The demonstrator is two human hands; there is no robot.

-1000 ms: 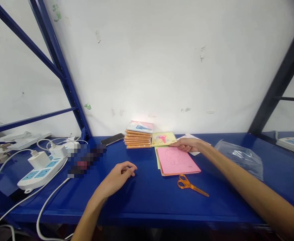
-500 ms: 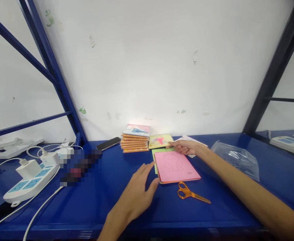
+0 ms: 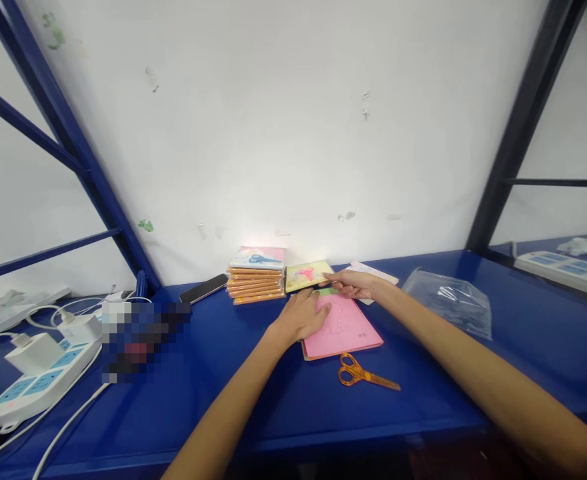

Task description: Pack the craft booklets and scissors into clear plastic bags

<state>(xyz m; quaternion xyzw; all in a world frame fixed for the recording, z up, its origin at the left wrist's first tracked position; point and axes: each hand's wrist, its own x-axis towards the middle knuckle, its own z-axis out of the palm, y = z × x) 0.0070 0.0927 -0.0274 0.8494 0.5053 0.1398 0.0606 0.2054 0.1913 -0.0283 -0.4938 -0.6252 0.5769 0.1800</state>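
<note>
Blue steel shelf (image 3: 283, 417) surface stretches between our hands and its front edge, and orange-handled scissors (image 3: 358, 372) lie just below the pink paper sheet (image 3: 348, 330). Our left hand (image 3: 301, 317) presses on that sheet, fingers (image 3: 319, 310) spread. Our right hand (image 3: 353, 285) reaches in from the right, fingers (image 3: 333, 280) together at the yellow card packet (image 3: 306, 275); whether they grip it, we cannot tell.

The pink paper sheet (image 3: 346, 331) is smooth and matt, while the yellow packet (image 3: 306, 275) beside it has a glossy plastic sleeve. The shelf top (image 3: 413, 400) is glossy blue-painted metal, the scissors (image 3: 353, 373) have translucent orange plastic handles, and the clear plastic bag (image 3: 448, 303) is thin and crinkled. The white wall (image 3: 273, 133) is matt with rough, chipped patches, and the power strip (image 3: 38, 385) is smooth white plastic.
</note>
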